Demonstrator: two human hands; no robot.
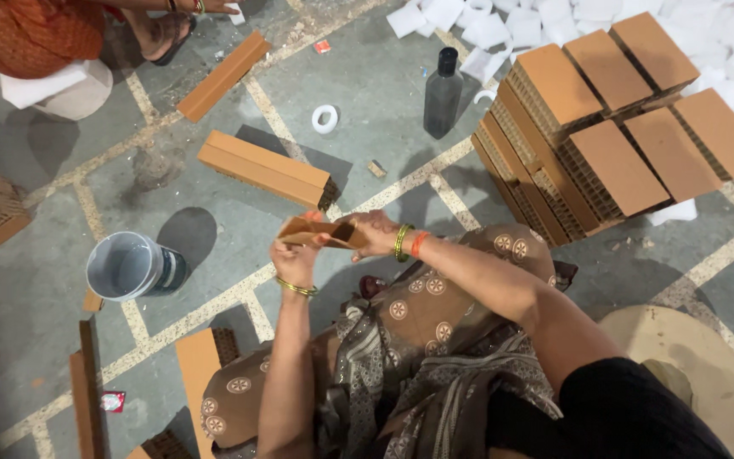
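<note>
Both my hands hold a small brown cardboard piece (314, 232) in front of my lap. My left hand (293, 258) grips its near left end, with a gold bangle on the wrist. My right hand (375, 233) grips its right end, and that wrist carries green and orange bangles. The piece looks folded, with a dark gap at its right side. A long brown honeycomb cardboard block (263, 168) lies on the floor just beyond my hands.
A grey bucket (129, 265) stands at left. A dark bottle (443, 93) and a white tape roll (324, 118) sit farther off. Stacked honeycomb blocks (613, 127) fill the right, white sheets (503, 25) behind. Another person (36, 34) sits top left. Cardboard strips (87, 391) lie near left.
</note>
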